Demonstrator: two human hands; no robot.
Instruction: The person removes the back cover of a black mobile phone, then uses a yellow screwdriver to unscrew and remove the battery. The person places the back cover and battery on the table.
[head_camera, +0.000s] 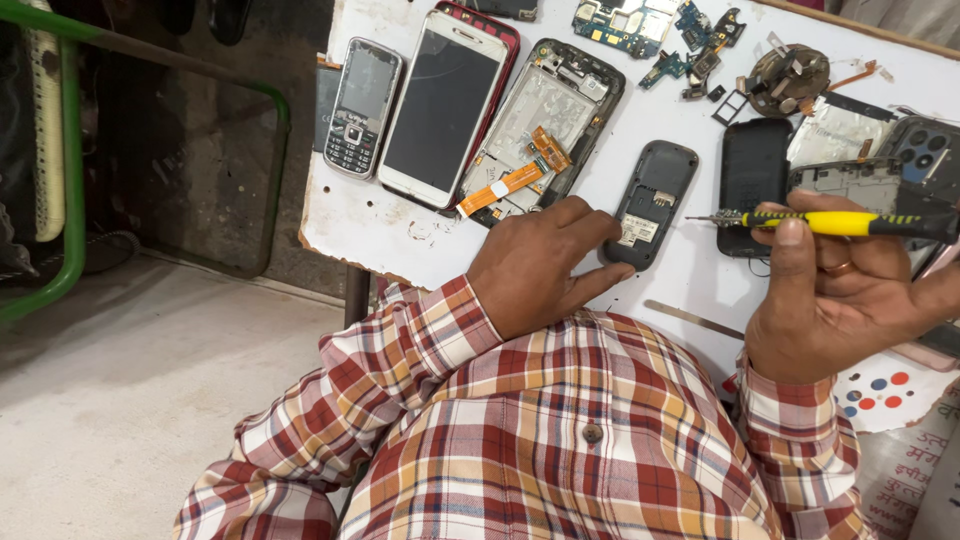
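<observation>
My left hand (545, 265) rests on the white table (350, 215), thumb and fingers pinching the lower end of a small dark phone (650, 200) that lies face down with its back open. My right hand (835, 290) grips a yellow-and-black screwdriver (830, 222), held level with its metal tip pointing left, just right of that phone and above a black back cover (752, 178). A ring shows on one finger of the right hand.
Farther up the table lie a grey keypad phone (362, 105), a white smartphone (442, 105), an opened phone frame with orange flex cables (540, 135), loose circuit boards (650, 30) and more phone parts (880, 150). A metal strip (693, 318) lies near me. A green metal frame (75, 180) stands left over the floor.
</observation>
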